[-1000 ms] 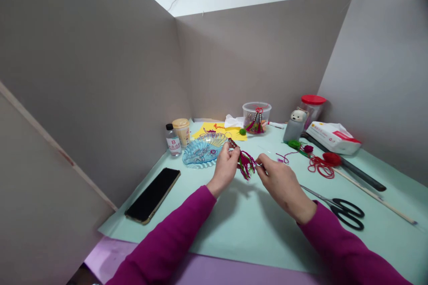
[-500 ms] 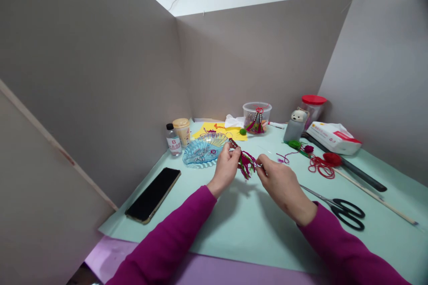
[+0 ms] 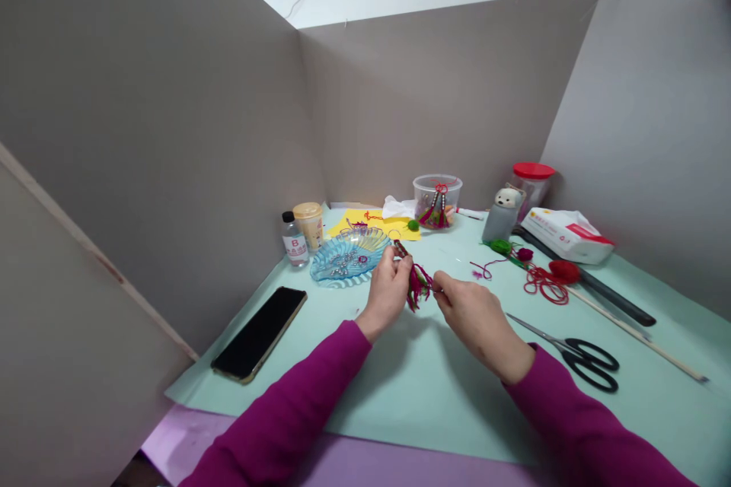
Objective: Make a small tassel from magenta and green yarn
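Note:
Over the middle of the table, my left hand point(image 3: 389, 289) pinches the dark upper part of a magenta and green yarn tassel point(image 3: 419, 288). Its loose strands hang to the right of those fingers. My right hand point(image 3: 471, 316) is closed at the strands' right side, fingertips pinched; what lies inside the pinch is too small to make out. A blue shell-shaped dish point(image 3: 325, 274) with small silvery beads sits just left of and behind my left hand. Black-handled scissors point(image 3: 588, 361) lie to the right of my right hand.
A phone point(image 3: 260, 335) lies at left, near a small bottle point(image 3: 295, 243) and a cup point(image 3: 310, 224). Behind stands a clear tub point(image 3: 437, 202) with tassels. Yarn balls point(image 3: 564, 272), a stick point(image 3: 640, 335), a bear-topped bottle point(image 3: 502, 217) and a tissue pack point(image 3: 568, 236) fill the right. Grey partitions surround the table.
My right hand has shifted slightly left, and the tassel's strands hang closer together. My left hand keeps its hold on the tassel. The whole view has shifted slightly.

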The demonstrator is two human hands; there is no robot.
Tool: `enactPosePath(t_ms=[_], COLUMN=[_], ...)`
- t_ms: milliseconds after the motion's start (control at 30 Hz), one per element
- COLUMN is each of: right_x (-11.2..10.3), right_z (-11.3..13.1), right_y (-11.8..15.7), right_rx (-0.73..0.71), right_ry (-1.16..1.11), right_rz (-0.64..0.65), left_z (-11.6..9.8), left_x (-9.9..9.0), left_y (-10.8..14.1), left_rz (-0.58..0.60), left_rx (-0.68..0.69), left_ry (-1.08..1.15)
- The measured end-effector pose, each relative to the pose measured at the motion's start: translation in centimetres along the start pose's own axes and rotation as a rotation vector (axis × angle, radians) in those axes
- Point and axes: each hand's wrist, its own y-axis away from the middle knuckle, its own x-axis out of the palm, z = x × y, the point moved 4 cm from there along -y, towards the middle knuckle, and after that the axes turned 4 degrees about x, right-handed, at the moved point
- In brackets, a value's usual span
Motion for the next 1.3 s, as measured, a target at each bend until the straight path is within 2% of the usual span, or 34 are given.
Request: enactPosePath(t_ms=[167, 267, 400, 467, 567, 667, 767, 833, 900, 1000, 1100, 1200, 1300], right_x=[0.0, 0.8, 2.8, 3.4, 3.1, 1.5, -0.2, -0.5, -0.4, 0.0, 0.6, 1.4, 2.4], right_z=[0.2, 0.1, -0.7, -1.5, -2.9, -3.3, -1.6, 0.1, 1.3, 2.0, 2.0, 1.9, 2.0], right_y=[0.0, 0.0, -0.2, -0.7, -1.7, -2.0, -0.9, 0.1, 0.9, 1.3, 1.1, 0.9, 1.0], right_rx=[-0.003, -0.022, -0.063, -0.055, 0.024, 0.063, -0.05, -0.16, -0.205, -0.209, -0.203, -0.187, -0.206], right_ry=[0.005, -0.002, 0.017, -0.008, -0.066, -0.223, -0.467, -0.573, -0.602, -0.572, -0.483, -0.3, -0.1], right_rz=[0.047, 0.091, 0.191, 0.209, 0.136, -0.033, -0.177, -0.168, -0.182, -0.217, -0.183, -0.106, 0.051], left_z=[0.6, 0.8, -0.3, -0.9, -0.9, -0.4, -0.2, -0.3, -0.4, -0.4, -0.4, -0.7, -1.2], left_x=[0.5, 0.3, -1.4, -2.2, -2.7, -2.5, -1.7, -1.1, -0.5, 0.1, 0.6, 0.7, 0.4], left_y=[0.4, 0.2, -1.0, -1.5, -1.9, -1.6, -1.2, -0.9, -0.5, -0.1, 0.4, 0.5, 0.1], left_rz=[-0.003, -0.041, -0.2, -0.216, -0.167, -0.107, -0.044, -0.019, -0.009, -0.004, 0.019, 0.031, -0.02], left_rx=[-0.011, -0.041, -0.03, -0.042, -0.099, -0.143, -0.187, -0.203, -0.212, -0.211, -0.217, -0.22, -0.191], left_ry=[0.032, 0.013, 0.141, 0.178, 0.162, 0.16, 0.221, 0.25, 0.265, 0.276, 0.304, 0.367, 0.397])
